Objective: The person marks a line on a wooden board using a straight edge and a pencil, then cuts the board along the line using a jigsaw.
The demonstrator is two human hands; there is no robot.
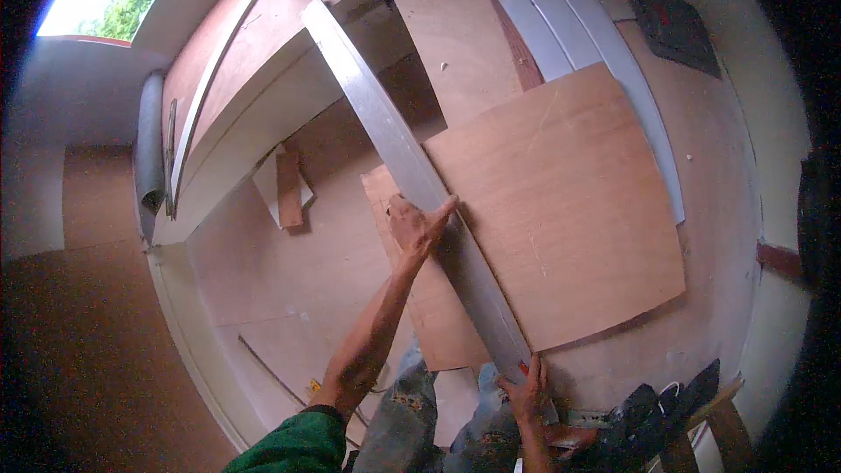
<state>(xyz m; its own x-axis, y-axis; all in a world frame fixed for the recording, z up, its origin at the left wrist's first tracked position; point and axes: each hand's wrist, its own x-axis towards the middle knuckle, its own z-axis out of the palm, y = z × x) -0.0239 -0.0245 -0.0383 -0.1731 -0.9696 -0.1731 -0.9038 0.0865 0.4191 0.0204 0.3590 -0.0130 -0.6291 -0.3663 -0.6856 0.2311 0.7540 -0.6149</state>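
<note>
A long silvery metal straightedge point(377, 127) lies slantwise across a sheet of plywood point(561, 210), its far end reaching well beyond the sheet. My left hand point(420, 223) grips it near the middle, thumb and fingers spanning its width. Down at the near end, my right hand point(526, 390) is closed around the straightedge's edge. A small red spot shows beside the right fingers; what it is I cannot make out. The plywood's near edge is close to my knees, with a narrower strip of it showing left of the straightedge.
Long pale panels point(561, 26) lie beyond the plywood at the right. A wood offcut point(289, 188) rests on the floor to the left, near a long ledge point(254, 123). A grey roll point(151, 140) stands farther left. Dark items point(644, 416) lie at the lower right.
</note>
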